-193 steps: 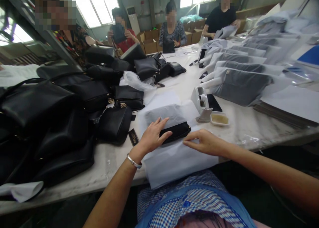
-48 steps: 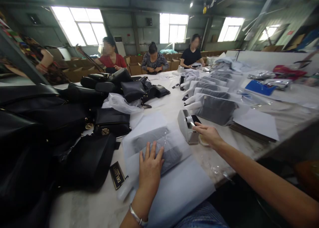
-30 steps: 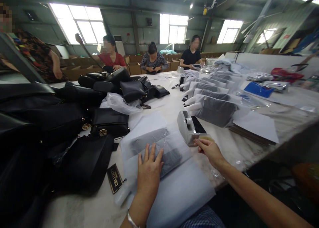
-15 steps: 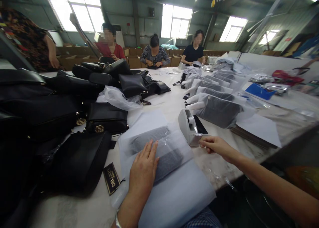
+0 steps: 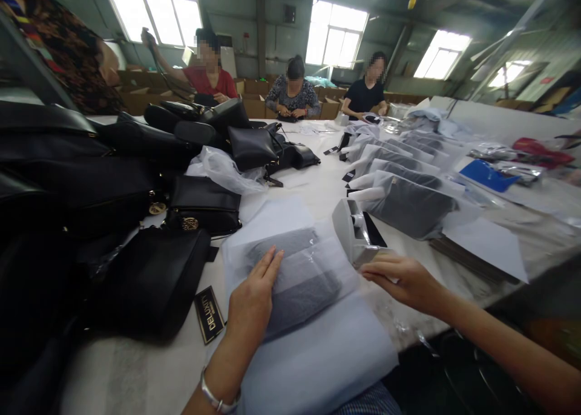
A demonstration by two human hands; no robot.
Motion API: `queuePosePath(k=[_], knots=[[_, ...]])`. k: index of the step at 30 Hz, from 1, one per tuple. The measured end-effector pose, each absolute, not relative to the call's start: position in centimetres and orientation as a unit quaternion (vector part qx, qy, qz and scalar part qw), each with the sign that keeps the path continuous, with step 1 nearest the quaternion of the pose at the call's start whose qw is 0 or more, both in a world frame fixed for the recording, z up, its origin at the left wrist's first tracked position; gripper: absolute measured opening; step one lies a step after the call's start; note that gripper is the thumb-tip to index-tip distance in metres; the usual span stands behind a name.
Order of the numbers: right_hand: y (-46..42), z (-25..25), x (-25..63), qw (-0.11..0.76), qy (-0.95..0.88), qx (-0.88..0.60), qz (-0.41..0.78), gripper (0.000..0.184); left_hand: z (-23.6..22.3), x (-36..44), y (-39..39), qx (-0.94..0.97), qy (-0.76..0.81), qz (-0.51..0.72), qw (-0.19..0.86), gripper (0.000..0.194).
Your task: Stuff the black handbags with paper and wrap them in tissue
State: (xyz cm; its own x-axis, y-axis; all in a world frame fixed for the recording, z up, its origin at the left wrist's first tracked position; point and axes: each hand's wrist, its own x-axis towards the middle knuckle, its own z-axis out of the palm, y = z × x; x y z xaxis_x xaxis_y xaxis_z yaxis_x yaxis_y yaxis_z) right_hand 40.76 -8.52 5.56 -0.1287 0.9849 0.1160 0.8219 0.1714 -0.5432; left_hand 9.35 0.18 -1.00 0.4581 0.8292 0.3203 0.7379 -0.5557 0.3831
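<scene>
A dark bag [image 5: 302,300] lies wrapped in thin white tissue paper [image 5: 318,357] on the table in front of me, with shiny bits of clear tape on top. My left hand [image 5: 254,294] rests on the wrapping, fingers stretched out. At the front end of a grey tape dispenser [image 5: 347,233], my right hand [image 5: 402,279] has its fingers pinched together; whatever is between them is too small to make out. A black tag [image 5: 209,315] with gold "DELUXITY" lettering lies left of the wrapping.
Black handbags [image 5: 136,288] are heaped along the left. Several wrapped bags [image 5: 408,203] stand in a row at the right, by a stack of white-topped sheets [image 5: 485,245]. A crumpled clear plastic bag [image 5: 222,170] lies mid-table. Co-workers sit across the table; another person stands at far left.
My right hand's fingers have straightened into a flatter pinch beside the dispenser. My left hand has slid slightly back towards me on the wrapping. The whole view has shifted a little.
</scene>
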Motion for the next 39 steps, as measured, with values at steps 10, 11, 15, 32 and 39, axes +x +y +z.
queuePosePath(k=[10,11,15,32,39], knots=[[4.8,8.4,29.9,0.018,-0.926,-0.328,0.186,0.020,-1.2,7.8,2.6,0.818,0.436,0.295,0.230,0.058],[6.0,8.0,29.0,-0.017,-0.934,-0.320,0.160,0.018,-1.3,7.8,2.7,0.816,0.433,0.300,0.238,0.059],[8.5,7.1,26.2,-0.145,-0.945,-0.291,0.046,0.019,-1.6,7.7,2.8,0.805,0.437,0.304,0.260,0.063],[8.5,6.0,32.8,0.067,-0.812,-0.580,0.018,0.028,-1.0,7.8,2.1,0.819,0.431,0.295,0.239,0.051],[-4.6,1.3,33.3,0.242,-0.852,-0.460,0.065,0.047,0.8,11.2,0.5,0.860,0.424,0.275,0.069,0.041]])
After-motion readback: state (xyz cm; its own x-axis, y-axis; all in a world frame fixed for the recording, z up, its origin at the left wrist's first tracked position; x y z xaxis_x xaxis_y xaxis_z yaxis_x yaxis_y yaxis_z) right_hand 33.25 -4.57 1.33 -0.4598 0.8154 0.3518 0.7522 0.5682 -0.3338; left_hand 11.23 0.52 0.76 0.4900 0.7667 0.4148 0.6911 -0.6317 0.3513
